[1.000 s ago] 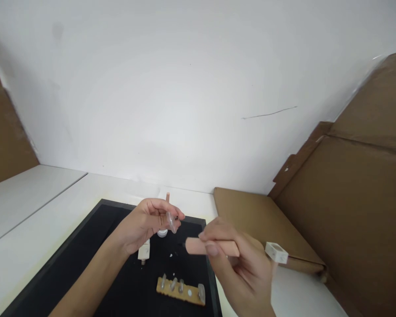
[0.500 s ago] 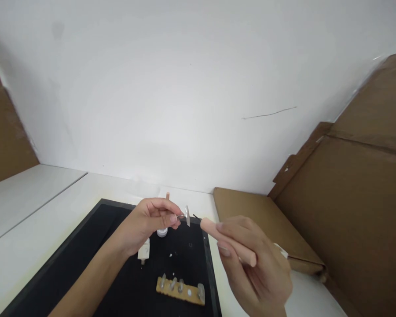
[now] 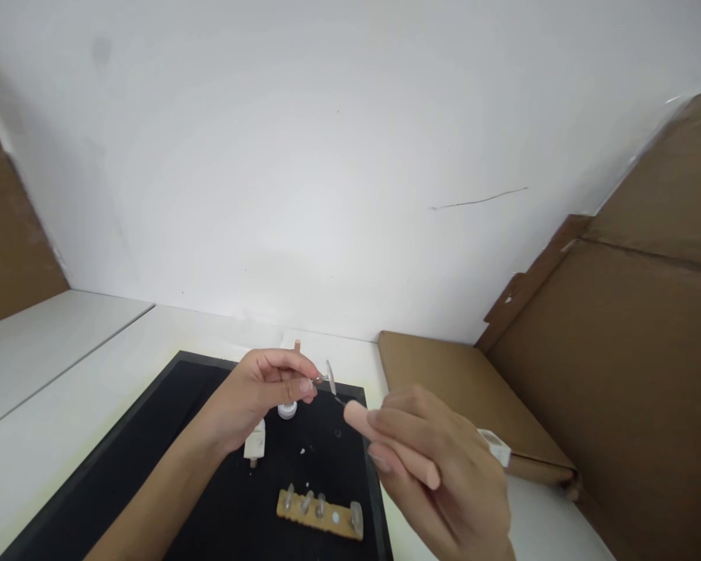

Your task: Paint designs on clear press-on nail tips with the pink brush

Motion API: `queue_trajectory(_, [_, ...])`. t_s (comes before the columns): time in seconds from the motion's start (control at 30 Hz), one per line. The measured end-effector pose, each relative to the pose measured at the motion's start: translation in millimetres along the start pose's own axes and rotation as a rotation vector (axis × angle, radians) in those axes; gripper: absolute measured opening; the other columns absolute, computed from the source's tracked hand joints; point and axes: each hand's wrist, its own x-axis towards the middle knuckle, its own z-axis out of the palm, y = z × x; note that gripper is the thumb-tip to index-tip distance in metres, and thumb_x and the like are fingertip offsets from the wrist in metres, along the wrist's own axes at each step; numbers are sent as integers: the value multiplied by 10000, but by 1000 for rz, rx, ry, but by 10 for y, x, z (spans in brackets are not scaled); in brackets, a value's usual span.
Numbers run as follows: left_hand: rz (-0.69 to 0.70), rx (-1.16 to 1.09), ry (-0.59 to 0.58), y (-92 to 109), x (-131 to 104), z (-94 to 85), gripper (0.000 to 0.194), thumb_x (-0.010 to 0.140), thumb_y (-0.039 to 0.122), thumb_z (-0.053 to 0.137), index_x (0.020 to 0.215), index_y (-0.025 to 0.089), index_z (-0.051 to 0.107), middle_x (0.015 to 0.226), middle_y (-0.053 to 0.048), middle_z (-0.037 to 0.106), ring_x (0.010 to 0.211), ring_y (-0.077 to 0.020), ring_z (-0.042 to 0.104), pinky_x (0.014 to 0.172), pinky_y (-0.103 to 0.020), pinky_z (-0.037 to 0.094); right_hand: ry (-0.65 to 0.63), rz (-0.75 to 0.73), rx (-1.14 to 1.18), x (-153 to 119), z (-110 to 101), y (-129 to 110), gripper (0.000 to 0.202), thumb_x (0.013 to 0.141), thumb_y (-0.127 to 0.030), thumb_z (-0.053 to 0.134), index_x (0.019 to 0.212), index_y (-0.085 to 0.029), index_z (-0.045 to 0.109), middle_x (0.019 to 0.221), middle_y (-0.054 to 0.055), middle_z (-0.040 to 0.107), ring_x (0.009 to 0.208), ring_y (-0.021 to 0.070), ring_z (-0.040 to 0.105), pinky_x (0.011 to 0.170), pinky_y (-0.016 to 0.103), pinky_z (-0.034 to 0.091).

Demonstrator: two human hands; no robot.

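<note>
White wall (image 3: 304, 171) takes up most of what I face, with brown cardboard (image 3: 636, 374) standing at my right and a flat cardboard box (image 3: 449, 362) lying beside it. Below, a black mat (image 3: 332, 463) covers part of the white tabletop (image 3: 110, 374).

My right hand (image 3: 459, 463) is closed round a peach-handled tool (image 3: 414, 463), thumb below and fingers above, as one grips a pen. My left hand (image 3: 265, 393) sits across from it, thumb and fingertips pinched together on a thin metallic stem (image 3: 322, 379).

Near the mat's right edge lies a tan strip (image 3: 344, 528) bearing several clear, nail-shaped pieces. Farther back are a white block (image 3: 255, 442) and a small round white container (image 3: 287, 411), partly behind my left hand.

At the end of the stem is one clear, nail-shaped piece (image 3: 331, 377), held up above the mat between my hands. It lies just past my left fingertips, much nearer to them than to my right fingers. Seen nearly edge-on, its long axis runs almost upright, the top leaning slightly leftward, across the line of the stem. My tool's handle slants up and leftward toward it, and the thin dark tip (image 3: 339, 400) comes just beside its lower edge; I cannot tell whether they touch.
</note>
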Motion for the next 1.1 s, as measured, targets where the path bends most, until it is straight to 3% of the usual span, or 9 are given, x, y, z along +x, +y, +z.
queue_trajectory(0.13, [-6, -3, -29, 15, -14, 18, 163, 640, 295, 854, 704, 175, 765, 656, -5, 686, 640, -112, 598, 654, -228, 441, 9, -5, -52, 3, 8, -1, 202, 906, -158, 533, 1096, -219, 566, 761, 42, 629, 624, 155, 579, 501, 257, 464])
queue_trajectory(0.33, [-6, -5, 3, 10, -10, 10, 200, 605, 316, 873, 697, 175, 765, 650, -7, 691, 626, -112, 599, 629, -223, 430, -26, 37, 67, -24, 31, -12, 113, 861, -103, 510, 880, -208, 548, 603, -9, 566, 519, 136, 507, 463, 263, 421])
queue_trajectory(0.53, [-3, -10, -27, 2, -18, 7, 174, 632, 302, 857, 705, 173, 766, 650, -12, 690, 630, -121, 598, 647, -239, 440, 12, 53, -18, -32, 15, -9, 228, 912, -161, 522, 1127, -225, 565, 791, 51, 642, 648, 162, 605, 508, 267, 475])
queue_trajectory(0.77, [-14, -30, 14, 20, -7, -3, 216, 595, 325, 876, 701, 170, 770, 649, -12, 694, 616, -111, 606, 635, -222, 446, -49, 59, 158, -23, 20, -15, 87, 882, -131, 514, 869, -208, 552, 591, -19, 546, 519, 131, 501, 473, 264, 411])
queue_trajectory(0.93, [-23, -35, 1, 24, -14, 8, 214, 606, 322, 872, 710, 164, 772, 644, -14, 699, 616, -111, 607, 640, -223, 452, -18, 52, 59, -56, -8, 3, 212, 911, -149, 525, 1113, -195, 565, 779, 53, 637, 655, 156, 585, 533, 270, 480])
queue_trajectory(1.1, [-46, -65, 5, 36, 5, 14, 214, 619, 311, 867, 732, 155, 774, 638, -17, 700, 616, -110, 610, 644, -221, 459, -41, 1, 61, -12, -6, 0, 109, 885, -117, 519, 957, -187, 563, 651, 10, 578, 572, 140, 539, 490, 260, 442])
